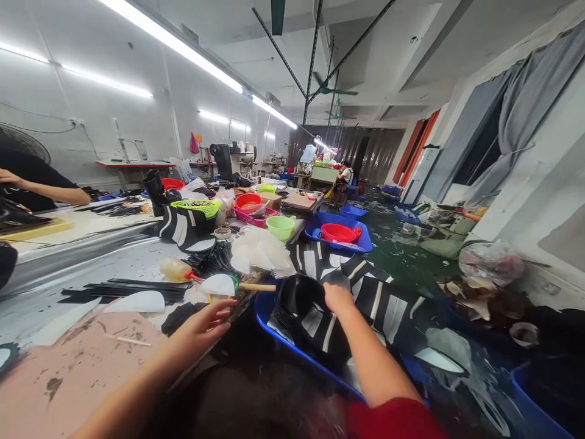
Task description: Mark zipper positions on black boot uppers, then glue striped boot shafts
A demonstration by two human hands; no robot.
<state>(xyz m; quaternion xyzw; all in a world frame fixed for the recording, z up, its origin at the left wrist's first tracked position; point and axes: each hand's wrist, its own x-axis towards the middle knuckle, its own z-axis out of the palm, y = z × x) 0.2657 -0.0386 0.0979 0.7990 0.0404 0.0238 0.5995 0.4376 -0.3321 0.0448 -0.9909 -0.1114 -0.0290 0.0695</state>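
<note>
My left hand (208, 326) reaches over the table's front edge, fingers stretched and apart, holding nothing. Just beyond its fingertips are a white curved piece (218, 285) and a wooden stick-like handle (258, 287). Closed fingers of my right hand (339, 299) grip the edge of a black leather-like piece (299, 296) above a blue bin (292, 352). Black pieces with white strips (377, 296) are heaped in and around that bin. Left of the white piece lies a bottle with a red tip (176, 269). Black strips (132, 291) lie farther left.
A stained pink sheet (86, 372) covers the near left table. Farther back stand a light green bowl (280, 227), a red bowl (248, 203) and a blue tub (361, 241). A co-worker's arm (55, 188) shows at left. Plastic bags (491, 262) lie at right.
</note>
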